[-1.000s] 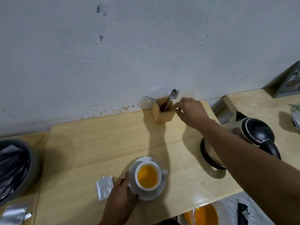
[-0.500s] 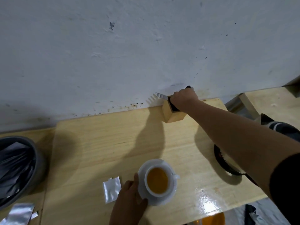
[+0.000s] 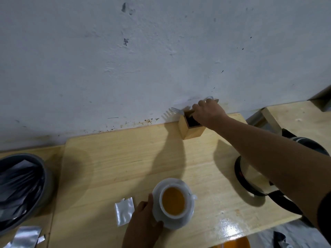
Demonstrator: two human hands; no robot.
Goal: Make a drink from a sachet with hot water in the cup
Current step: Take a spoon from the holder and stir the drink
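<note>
We see the right hand point(image 3: 208, 111) reaching to the back edge of the wooden table point(image 3: 111, 158), where a small wooden cutlery box point(image 3: 191, 128) stands against the wall point(image 3: 143, 51). Its fingers are closed around the spoon point(image 3: 213, 99), whose bowl shows just above the knuckles; the handle is hidden by the hand. A fork point(image 3: 177, 110) leans out of the box toward the left, tines up against the wall. Near the front edge of the table, the left hand point(image 3: 143, 224) grips the left rim of the white saucer point(image 3: 161, 219), thumb lying on top. On the saucer sits the white cup point(image 3: 176, 200), filled with an orange-brown drink, its handle pointing right. Just left of that hand lies a flat silver sachet point(image 3: 124, 213). Toward the right edge of the table stands a kettle point(image 3: 250, 178), partly covered by the right forearm. At the far left, beside the table, a grey bin point(image 3: 23, 185) holds crumpled silver wrappers.
</note>
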